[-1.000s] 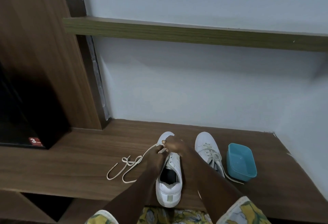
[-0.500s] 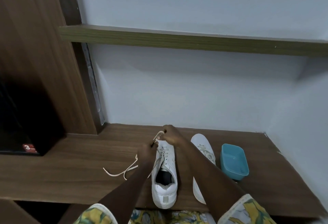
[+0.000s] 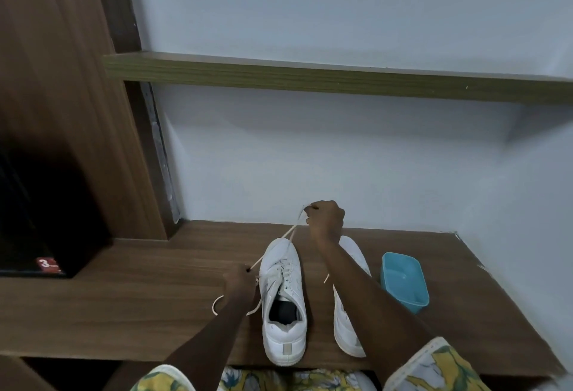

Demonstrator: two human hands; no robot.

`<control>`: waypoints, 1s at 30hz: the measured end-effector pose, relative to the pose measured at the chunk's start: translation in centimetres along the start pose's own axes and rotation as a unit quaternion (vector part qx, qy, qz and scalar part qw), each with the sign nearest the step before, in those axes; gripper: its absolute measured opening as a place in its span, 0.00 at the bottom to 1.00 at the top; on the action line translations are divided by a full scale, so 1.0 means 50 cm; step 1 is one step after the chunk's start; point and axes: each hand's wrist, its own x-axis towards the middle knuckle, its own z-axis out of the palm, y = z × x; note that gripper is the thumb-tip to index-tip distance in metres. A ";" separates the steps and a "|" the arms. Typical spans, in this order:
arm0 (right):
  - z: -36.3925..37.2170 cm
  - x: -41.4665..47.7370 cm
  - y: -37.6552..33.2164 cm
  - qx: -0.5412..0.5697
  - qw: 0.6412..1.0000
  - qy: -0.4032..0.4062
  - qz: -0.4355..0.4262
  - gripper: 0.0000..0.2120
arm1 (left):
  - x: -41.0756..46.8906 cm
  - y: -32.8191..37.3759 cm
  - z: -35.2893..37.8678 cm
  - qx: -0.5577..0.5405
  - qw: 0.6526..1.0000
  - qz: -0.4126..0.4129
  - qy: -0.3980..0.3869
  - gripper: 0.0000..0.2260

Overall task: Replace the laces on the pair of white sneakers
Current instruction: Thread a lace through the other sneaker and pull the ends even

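Head view, near to far. A white sneaker (image 3: 283, 297) stands on the wooden tabletop (image 3: 139, 304), heel toward the viewer, just right of the left hand (image 3: 240, 282). That hand is curled and pinches a cream lace (image 3: 291, 231) beside the sneaker's left flank; slack lace loops on the tabletop by its wrist. The lace runs taut over the toe to the right hand (image 3: 325, 217), raised beyond the toe, whose fingers are closed round it. Whether the lace passes through an eyelet near the toe cannot be told. The second sneaker (image 3: 348, 335) lies under the right forearm, partly hidden. A blue tub (image 3: 404, 282) sits right of that forearm. A shelf (image 3: 310, 77) crosses the wall above the right hand.
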 end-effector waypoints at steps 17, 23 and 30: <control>-0.007 -0.023 0.007 0.236 0.944 -0.012 0.229 0.10 | -0.034 0.090 0.014 0.131 0.974 0.185 -0.015 0.17; 0.002 -0.041 -0.001 0.215 0.943 -0.057 0.249 0.08 | -0.050 0.141 0.031 0.107 0.956 0.267 0.049 0.14; 0.015 -0.029 0.015 0.195 0.954 -0.013 0.228 0.07 | -0.035 0.109 0.022 0.235 0.933 0.268 0.050 0.15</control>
